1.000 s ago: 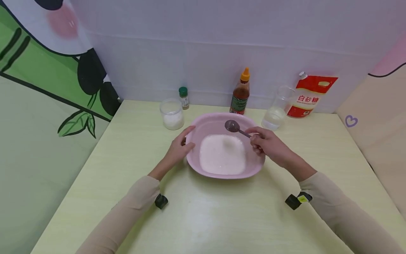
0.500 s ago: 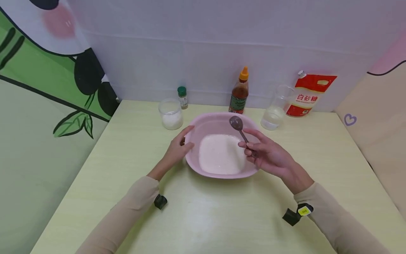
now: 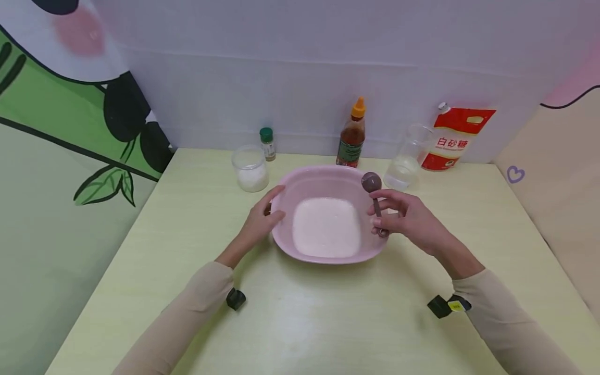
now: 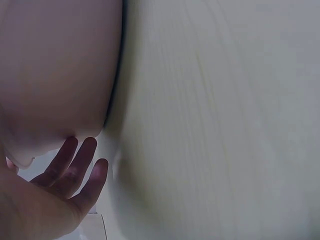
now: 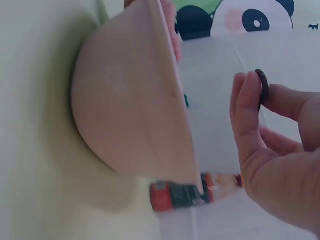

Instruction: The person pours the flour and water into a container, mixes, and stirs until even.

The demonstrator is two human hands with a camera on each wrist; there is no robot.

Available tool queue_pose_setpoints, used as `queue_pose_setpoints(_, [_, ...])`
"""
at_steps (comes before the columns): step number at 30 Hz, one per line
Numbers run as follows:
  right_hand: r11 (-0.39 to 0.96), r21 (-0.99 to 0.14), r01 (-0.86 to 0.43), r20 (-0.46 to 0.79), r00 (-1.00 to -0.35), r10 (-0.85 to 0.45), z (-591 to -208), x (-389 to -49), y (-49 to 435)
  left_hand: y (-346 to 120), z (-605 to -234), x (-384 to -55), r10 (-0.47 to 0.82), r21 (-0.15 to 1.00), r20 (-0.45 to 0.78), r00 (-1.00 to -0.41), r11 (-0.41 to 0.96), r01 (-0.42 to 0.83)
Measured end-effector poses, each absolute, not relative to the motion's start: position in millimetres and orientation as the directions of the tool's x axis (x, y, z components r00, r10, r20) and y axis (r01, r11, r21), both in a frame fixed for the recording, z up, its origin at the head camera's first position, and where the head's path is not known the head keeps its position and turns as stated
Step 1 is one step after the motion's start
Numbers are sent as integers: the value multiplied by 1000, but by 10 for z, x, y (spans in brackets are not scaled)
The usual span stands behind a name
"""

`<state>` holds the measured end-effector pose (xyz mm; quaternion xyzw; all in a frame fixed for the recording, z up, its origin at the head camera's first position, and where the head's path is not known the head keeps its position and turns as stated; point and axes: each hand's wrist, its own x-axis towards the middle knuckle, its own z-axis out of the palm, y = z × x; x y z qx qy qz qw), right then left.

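A pink plastic basin point(image 3: 323, 181) with a pool of white liquid point(image 3: 326, 227) in it stands on the table. My left hand point(image 3: 262, 216) holds its left side, thumb over the rim and fingers against the outer wall; in the left wrist view the fingertips point(image 4: 89, 142) touch that wall. Above the basin's right edge, my right hand point(image 3: 414, 221) pinches a dark spoon point(image 3: 371, 182) by its handle. The spoon's bowl points away from me, toward the back. In the right wrist view only the handle's end shows between thumb and fingers.
Along the back stand a glass jar of white granules point(image 3: 252, 177), a small green-capped bottle point(image 3: 267, 144), a sauce bottle with an orange tip point(image 3: 351, 138), a glass with clear liquid point(image 3: 403, 169) and a red sugar pouch point(image 3: 454, 140). A printed cloth point(image 3: 281, 94) hangs behind.
My right hand has shifted right with the spoon and turned, so the spoon's bowl swung from pointing left to pointing toward the back. The left hand and basin stay in place.
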<state>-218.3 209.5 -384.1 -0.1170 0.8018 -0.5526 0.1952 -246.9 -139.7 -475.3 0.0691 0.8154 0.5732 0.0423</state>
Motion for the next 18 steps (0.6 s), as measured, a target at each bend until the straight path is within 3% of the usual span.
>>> queue_pose_setpoints(8, [413, -909, -56, -130, -904, -408, -3776, -2256, 2662, -1407, -4755, -2466, 163, 935, 6, -987, 348, 64])
queue_pose_setpoints(18, [498, -866, 38, -253, -893, -372, -4373, -2443, 3175, -1397, -4754, -2484, 169, 931, 8, -986, 358, 69])
